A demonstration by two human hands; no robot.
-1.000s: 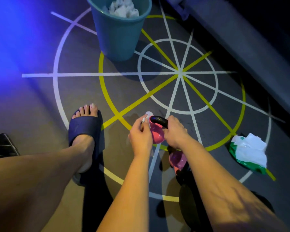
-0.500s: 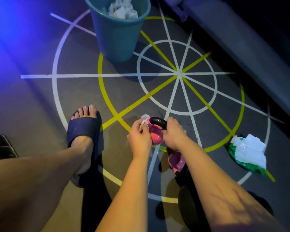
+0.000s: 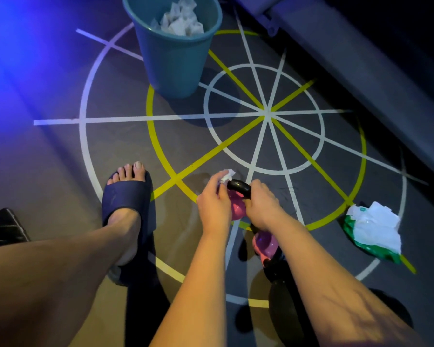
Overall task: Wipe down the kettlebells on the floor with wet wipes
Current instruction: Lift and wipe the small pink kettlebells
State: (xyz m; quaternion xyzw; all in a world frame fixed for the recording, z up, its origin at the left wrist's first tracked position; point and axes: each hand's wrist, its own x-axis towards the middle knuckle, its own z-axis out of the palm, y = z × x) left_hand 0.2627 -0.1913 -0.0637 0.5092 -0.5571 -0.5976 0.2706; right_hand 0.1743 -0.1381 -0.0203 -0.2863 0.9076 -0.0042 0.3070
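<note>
left grip: fingers and thumb closed in a pinch on a crumpled white wet wipe, which is pressed against the left end of the black handle. right grip: fingers curled fully round the right part of the same handle, holding the kettlebell. the kettlebell has a pink body and sits between the two hands, low over the floor; contact with the floor cannot be confirmed.

a second pink kettlebell lies just behind it, partly hidden by the right forearm. a green and white wipe pack lies on the floor well to the right. a foot in a dark blue slipper stands to the left. a teal bin holding used wipes stands further out.

surface: grey floor painted with white and yellow circles and spokes. blue light falls at the upper left. a raised grey ledge runs along the upper right.

change since 0.5 s ago: the wipe has shifted slightly along the handle end. the right grip, bin and pack are unchanged.
</note>
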